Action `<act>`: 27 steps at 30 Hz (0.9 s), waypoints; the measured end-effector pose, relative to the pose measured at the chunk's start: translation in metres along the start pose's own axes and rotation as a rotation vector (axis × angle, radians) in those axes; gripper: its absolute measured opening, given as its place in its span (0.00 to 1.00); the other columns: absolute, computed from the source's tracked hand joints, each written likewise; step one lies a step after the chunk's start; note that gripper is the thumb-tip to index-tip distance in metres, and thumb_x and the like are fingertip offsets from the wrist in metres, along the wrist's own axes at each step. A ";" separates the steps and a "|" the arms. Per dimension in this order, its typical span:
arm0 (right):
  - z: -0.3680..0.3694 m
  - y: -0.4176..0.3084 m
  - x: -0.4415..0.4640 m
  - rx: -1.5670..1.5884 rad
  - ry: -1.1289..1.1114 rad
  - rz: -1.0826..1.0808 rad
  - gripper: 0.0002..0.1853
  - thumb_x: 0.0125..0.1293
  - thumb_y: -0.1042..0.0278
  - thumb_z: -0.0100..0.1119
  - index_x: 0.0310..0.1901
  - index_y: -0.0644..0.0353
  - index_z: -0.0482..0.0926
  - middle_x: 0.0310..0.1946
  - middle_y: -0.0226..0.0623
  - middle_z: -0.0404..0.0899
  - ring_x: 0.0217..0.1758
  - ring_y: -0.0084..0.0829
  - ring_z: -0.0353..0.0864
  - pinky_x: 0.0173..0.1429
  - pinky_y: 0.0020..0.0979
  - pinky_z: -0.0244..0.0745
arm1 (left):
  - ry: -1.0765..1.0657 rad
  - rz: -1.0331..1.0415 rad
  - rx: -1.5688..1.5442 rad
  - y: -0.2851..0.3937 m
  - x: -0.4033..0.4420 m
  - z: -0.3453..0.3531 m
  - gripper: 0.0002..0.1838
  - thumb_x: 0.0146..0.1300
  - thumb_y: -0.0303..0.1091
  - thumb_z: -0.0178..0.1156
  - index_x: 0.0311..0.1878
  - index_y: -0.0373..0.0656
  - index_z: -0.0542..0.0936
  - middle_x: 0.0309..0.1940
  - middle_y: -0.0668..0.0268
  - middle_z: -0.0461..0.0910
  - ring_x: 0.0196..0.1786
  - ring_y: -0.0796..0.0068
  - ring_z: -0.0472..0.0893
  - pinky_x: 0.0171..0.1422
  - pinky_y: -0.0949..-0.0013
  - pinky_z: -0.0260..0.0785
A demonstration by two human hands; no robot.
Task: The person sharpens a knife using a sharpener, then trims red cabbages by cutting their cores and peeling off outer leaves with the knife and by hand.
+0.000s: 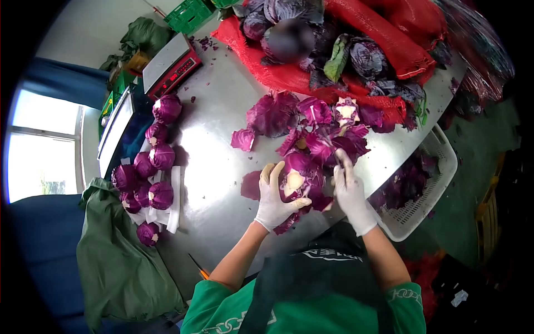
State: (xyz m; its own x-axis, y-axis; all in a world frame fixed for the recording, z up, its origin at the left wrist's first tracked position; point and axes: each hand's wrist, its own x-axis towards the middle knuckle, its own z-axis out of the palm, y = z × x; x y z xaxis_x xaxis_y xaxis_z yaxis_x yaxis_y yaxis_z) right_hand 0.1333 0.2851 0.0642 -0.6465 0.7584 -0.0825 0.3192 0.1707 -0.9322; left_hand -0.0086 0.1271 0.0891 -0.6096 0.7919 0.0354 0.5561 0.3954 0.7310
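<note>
My gloved left hand (276,197) grips a red cabbage (298,163) from its left side, fingers spread along the top and thumb near the bottom. The pale cut stem of this cabbage faces up. Just to its right is my gloved right hand (351,197), with the index finger stretched forward and the thumb bent in. Something thin and dark shows by those fingertips, too blurred to name. Loose purple leaves (272,115) lie beyond and under the cabbage, among them a pale star-shaped stem piece (346,112).
Trimmed red cabbages (161,156) stand along the left table edge beside a red scale (173,67). A red mesh sack (250,55) with untrimmed cabbages fills the back. A white crate (449,161) of leaves sits lower right. An orange-handled tool (203,274) lies near the front edge.
</note>
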 end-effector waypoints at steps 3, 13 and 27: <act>0.011 -0.011 -0.018 -0.117 -0.102 -0.143 0.22 0.77 0.55 0.48 0.67 0.53 0.70 0.37 0.50 0.83 0.33 0.50 0.84 0.37 0.43 0.77 | -0.101 0.015 0.072 0.000 -0.004 -0.010 0.62 0.37 0.57 0.80 0.70 0.37 0.57 0.69 0.41 0.53 0.72 0.38 0.55 0.75 0.44 0.51; 0.008 -0.026 -0.022 -0.392 -0.224 -0.164 0.29 0.76 0.55 0.48 0.74 0.49 0.59 0.16 0.45 0.74 0.18 0.49 0.75 0.24 0.45 0.69 | -0.015 0.198 0.059 -0.001 -0.002 0.002 0.60 0.35 0.47 0.84 0.66 0.35 0.55 0.68 0.41 0.55 0.67 0.43 0.62 0.70 0.50 0.59; 0.001 -0.044 -0.002 -0.429 -0.231 -0.087 0.37 0.63 0.39 0.61 0.68 0.52 0.68 0.55 0.56 0.76 0.47 0.55 0.82 0.49 0.45 0.79 | -0.035 0.111 0.111 -0.001 -0.012 -0.004 0.62 0.34 0.63 0.79 0.63 0.29 0.59 0.66 0.39 0.58 0.68 0.39 0.61 0.72 0.45 0.55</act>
State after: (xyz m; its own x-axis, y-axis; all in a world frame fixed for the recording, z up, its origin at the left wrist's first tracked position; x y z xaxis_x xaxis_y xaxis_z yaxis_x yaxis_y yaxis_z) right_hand 0.1195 0.2750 0.1052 -0.8048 0.5786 -0.1325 0.4825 0.5077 -0.7137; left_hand -0.0039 0.1155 0.0908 -0.5218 0.8486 0.0869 0.6795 0.3519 0.6438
